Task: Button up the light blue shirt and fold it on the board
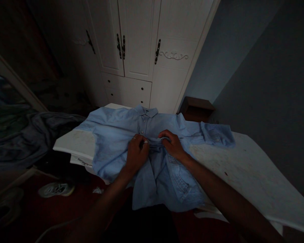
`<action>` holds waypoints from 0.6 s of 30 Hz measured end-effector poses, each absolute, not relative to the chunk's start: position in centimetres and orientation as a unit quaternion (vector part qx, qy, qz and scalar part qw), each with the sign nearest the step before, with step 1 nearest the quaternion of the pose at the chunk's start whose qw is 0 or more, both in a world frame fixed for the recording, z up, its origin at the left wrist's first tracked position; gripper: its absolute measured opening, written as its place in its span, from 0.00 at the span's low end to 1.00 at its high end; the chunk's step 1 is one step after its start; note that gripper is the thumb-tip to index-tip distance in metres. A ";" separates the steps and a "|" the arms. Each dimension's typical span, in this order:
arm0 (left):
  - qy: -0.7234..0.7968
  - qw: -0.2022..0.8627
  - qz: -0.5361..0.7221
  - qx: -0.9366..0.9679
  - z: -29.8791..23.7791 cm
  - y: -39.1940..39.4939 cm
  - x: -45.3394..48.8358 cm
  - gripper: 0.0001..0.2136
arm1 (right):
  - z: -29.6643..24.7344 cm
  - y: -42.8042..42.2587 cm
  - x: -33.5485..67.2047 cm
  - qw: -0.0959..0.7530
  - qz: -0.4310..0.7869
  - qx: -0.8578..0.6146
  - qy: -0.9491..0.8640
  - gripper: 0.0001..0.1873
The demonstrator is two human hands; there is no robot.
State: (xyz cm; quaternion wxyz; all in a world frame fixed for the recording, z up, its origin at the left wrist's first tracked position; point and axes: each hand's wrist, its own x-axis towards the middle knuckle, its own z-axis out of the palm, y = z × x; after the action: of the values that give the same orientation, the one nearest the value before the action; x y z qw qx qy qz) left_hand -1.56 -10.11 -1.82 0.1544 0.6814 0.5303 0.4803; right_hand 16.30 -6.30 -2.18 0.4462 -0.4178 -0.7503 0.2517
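Head view. Light blue button-front cotton shirt [111, 135], spread front-up over the near edge of a stained white tabletop [255, 175]. Looks soft, light and floppy; best pinched along the button strip. Left hand [137, 153] and right hand [173, 145] close together, each nipping bunched fabric mid-front. White wardrobe [142, 50] behind and pale shoe [56, 189] on the floor, both well apart from the hands.

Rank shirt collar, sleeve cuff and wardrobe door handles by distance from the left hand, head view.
1. Shirt collar: just beyond the left hand.
2. Sleeve cuff: far right on the table.
3. Wardrobe door handles: behind the table, higher up.
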 end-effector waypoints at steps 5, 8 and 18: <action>0.556 -0.035 0.364 0.747 -1.7 -11.3 -3.2 0.03 | -1.6 -5.9 16.8 0.513 0.336 -0.461 -0.642 0.13; 0.581 -0.072 0.279 0.761 -1.4 -12.2 -5.5 0.04 | -1.2 -5.5 17.2 0.499 0.389 -0.463 -0.621 0.15; 0.544 -0.023 0.365 0.755 3.4 -11.8 -6.1 0.09 | 1.1 -6.9 16.5 0.355 0.402 -0.395 -0.746 0.15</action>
State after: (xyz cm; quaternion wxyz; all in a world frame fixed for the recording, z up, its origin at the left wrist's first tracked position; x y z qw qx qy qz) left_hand -6.10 -11.76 3.36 -0.0230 0.7550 0.5442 0.3651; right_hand 16.54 -6.89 1.07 0.3546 -0.3946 -0.7462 0.4022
